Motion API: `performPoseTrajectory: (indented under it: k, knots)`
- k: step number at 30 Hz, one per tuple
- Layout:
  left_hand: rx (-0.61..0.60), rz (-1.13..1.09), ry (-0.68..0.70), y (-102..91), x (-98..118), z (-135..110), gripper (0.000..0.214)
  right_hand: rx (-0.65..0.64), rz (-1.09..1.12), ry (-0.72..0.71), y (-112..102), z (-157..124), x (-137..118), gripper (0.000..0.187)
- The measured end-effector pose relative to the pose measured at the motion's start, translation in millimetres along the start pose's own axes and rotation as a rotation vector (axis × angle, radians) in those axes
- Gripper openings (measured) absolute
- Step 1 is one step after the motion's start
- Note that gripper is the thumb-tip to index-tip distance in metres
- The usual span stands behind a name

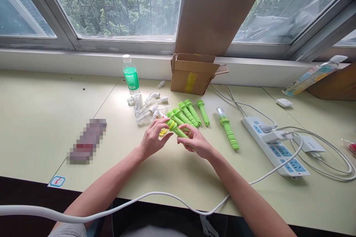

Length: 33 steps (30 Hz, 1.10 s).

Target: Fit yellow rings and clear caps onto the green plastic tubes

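Note:
My right hand (196, 141) is closed around the lower part of a green plastic flashlight handle (179, 132), held tilted just above the table. A yellow ring (172, 124) sits around its threaded neck. The fingertips of my left hand (154, 136) are bent about that ring at the neck. Loose yellow rings (162, 132) lie just behind my left hand, partly covered by it. Beyond both hands, several green handles (188, 113) lie side by side. Clear plastic lamp caps (144, 113) with white ends are heaped to their left. One flashlight (228, 129) with its clear cap on lies to the right.
A water bottle (131, 76) stands behind the caps, beside an open cardboard box (191, 76). At right lie a power strip (275, 146) and looped white cables. Another cable (155, 193) crosses my forearms. A blurred-out flat object (87, 141) lies at left.

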<state>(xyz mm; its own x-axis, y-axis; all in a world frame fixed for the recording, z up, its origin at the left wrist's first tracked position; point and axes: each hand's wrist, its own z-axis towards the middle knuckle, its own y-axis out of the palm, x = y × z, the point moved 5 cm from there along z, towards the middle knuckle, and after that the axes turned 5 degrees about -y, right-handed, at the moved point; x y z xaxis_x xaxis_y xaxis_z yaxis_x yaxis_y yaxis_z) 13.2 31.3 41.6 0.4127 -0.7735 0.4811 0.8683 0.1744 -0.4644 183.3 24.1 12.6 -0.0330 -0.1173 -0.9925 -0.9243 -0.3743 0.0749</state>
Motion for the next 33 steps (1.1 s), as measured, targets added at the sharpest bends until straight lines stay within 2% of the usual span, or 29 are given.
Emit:
performPoseTrajectory:
  k: [6,12,16,23,27,33]
  knots:
    - [0.026,0.031,0.012,-0.2,1,-1,0.019,0.024,-0.009,-0.076,-1,2,-4,0.033]
    - [0.021,0.009,-0.008,-0.3,1,0,0.02,-0.02,-0.034,-0.09,1,1,-9,0.031]
    - [-0.005,0.002,-0.018,1.7,-1,0,0.022,-0.064,-0.047,-0.076,5,0,-10,0.032]
    - [-0.025,-0.039,-0.011,3.3,-2,0,0.021,-0.062,-0.006,-0.022,2,0,-4,0.03]
    - [-0.009,-0.052,-0.014,2.5,-2,-1,0.02,-0.038,-0.02,0.018,1,-2,0,0.038]
    - [0.007,-0.047,-0.029,0.2,0,0,0.02,-0.008,0.025,-0.041,1,-1,-4,0.031]
